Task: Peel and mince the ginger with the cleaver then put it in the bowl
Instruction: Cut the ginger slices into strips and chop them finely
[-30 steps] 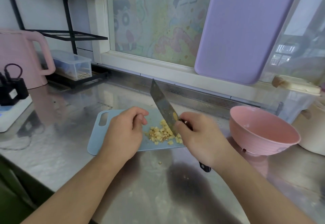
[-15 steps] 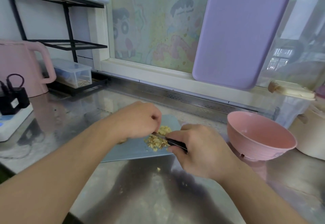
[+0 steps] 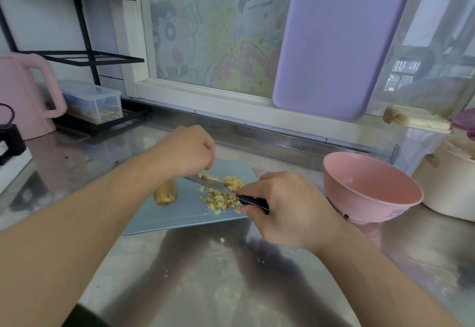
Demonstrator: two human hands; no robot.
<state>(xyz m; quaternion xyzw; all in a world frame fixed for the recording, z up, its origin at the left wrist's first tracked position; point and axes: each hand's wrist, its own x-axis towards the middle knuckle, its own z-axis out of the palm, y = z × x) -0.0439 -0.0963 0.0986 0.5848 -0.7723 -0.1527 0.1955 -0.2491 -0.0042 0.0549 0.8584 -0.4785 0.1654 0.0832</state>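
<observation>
Your right hand (image 3: pixel 285 208) grips the cleaver (image 3: pixel 218 185), now laid flat, your left hand (image 3: pixel 187 152) pinching off ginger bits (image 3: pixel 221 198) stuck beside its fingers

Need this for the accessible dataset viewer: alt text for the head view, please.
A right hand grips a black-handled steel cleaver laid low over chopped yellow ginger bits on a pale blue cutting board, the left hand touching the blade's tip. An empty pink bowl stands right on the steel counter.
</observation>
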